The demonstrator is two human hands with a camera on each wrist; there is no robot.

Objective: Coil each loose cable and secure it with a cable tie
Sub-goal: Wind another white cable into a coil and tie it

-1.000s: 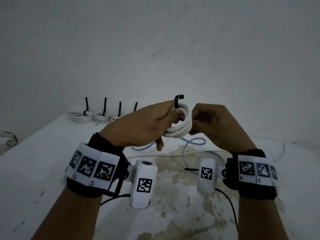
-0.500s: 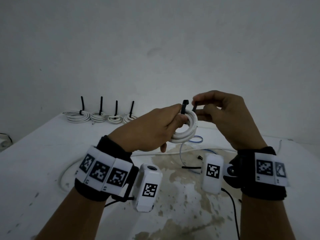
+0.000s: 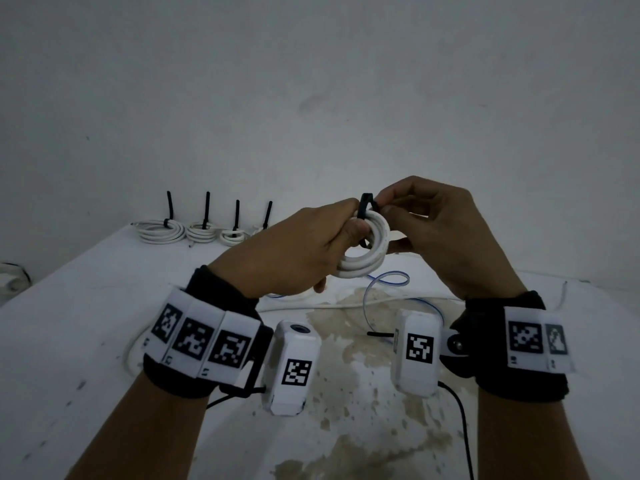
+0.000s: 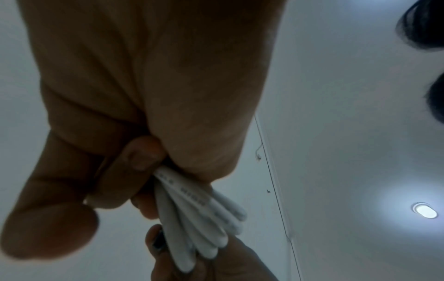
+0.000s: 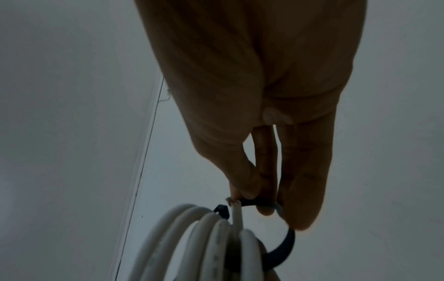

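R hand (image 3: 429, 233) fingertips pinch black cable tie (image 3: 366, 202) looped over coil top; L hand (image 3: 294, 251) grips white coil (image 3: 372, 251), ring upright, frame centre. Four tied coils (image 3: 204, 232) upper left; loose blue-striped cable (image 3: 388, 282) on table (image 3: 86, 306) below.

Both grips, left (image 3: 294, 251) and right (image 3: 436, 233), are raised above the tabletop (image 3: 86, 341), with open air under and around them. Directly below lie a thin blue-edged wire (image 3: 388, 282), a loose white cable (image 3: 311, 305) and a short black cable tie (image 3: 379, 334). Far left of the grips, against the wall (image 3: 311, 98), four tied coils (image 3: 201, 232) with upright tie tails block the back edge.
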